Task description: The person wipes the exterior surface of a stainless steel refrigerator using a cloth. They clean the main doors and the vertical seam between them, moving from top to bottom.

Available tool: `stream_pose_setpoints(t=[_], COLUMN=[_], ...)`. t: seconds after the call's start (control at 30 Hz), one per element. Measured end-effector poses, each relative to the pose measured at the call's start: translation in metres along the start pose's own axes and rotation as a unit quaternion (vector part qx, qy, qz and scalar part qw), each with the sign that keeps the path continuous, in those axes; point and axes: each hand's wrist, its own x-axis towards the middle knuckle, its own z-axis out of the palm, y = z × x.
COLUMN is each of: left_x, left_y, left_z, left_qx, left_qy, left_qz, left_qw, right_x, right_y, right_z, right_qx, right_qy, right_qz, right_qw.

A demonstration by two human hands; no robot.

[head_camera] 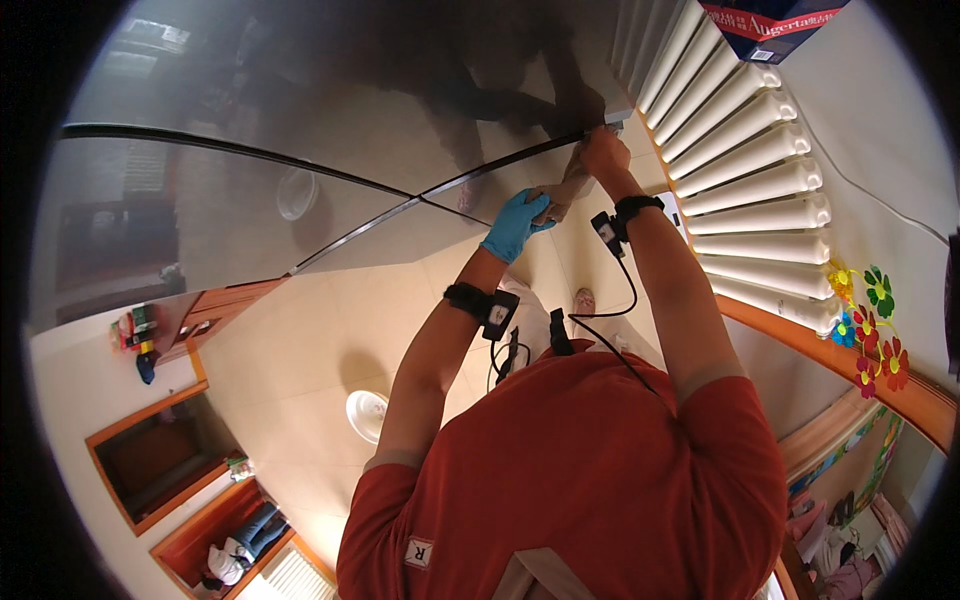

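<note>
My left hand [512, 229], in a blue rubber glove, grips one end of a brown-beige cloth [561, 193]. The cloth stretches up to my right hand [606, 156], which is bare and closed on its other end. That hand is against the dark seam [517, 156] of a glossy grey refrigerator [337, 90], near the right edge of its front. Part of the cloth is hidden behind the right fingers. The shiny doors mirror my arms and the floor.
A white radiator [757, 187] lines the wall at right, with a dark blue box [776, 26] above it. Colourful flower decorations [870, 322] hang near its end. A white basin [367, 416] stands on the tiled floor. A person [240, 547] is far off at lower left.
</note>
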Motion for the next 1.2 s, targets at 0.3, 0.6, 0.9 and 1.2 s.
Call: stream_pose_setpoints(t=[0.3, 0.6, 0.9, 1.2], left_x=[-0.014, -0.01, 0.001, -0.001], left_y=[0.007, 0.017, 0.005, 0.009], left_z=[-0.004, 0.001, -0.006, 0.005], left_qx=[-0.025, -0.048, -0.03, -0.033], left_qy=[0.046, 0.019, 0.017, 0.029], left_qz=[0.017, 0.017, 0.019, 0.018], left_qw=[0.998, 0.999, 0.999, 0.999], right_x=[-0.032, -0.047, -0.046, -0.043], right_y=[0.005, 0.01, -0.005, -0.004], right_z=[0.014, 0.018, -0.008, -0.008], right_qx=[0.25, 0.265, 0.025, 0.066], right_qy=[0.139, 0.242, 0.09, 0.1], right_qz=[-0.02, -0.136, -0.139, -0.145], right_qw=[0.958, 0.923, 0.986, 0.982])
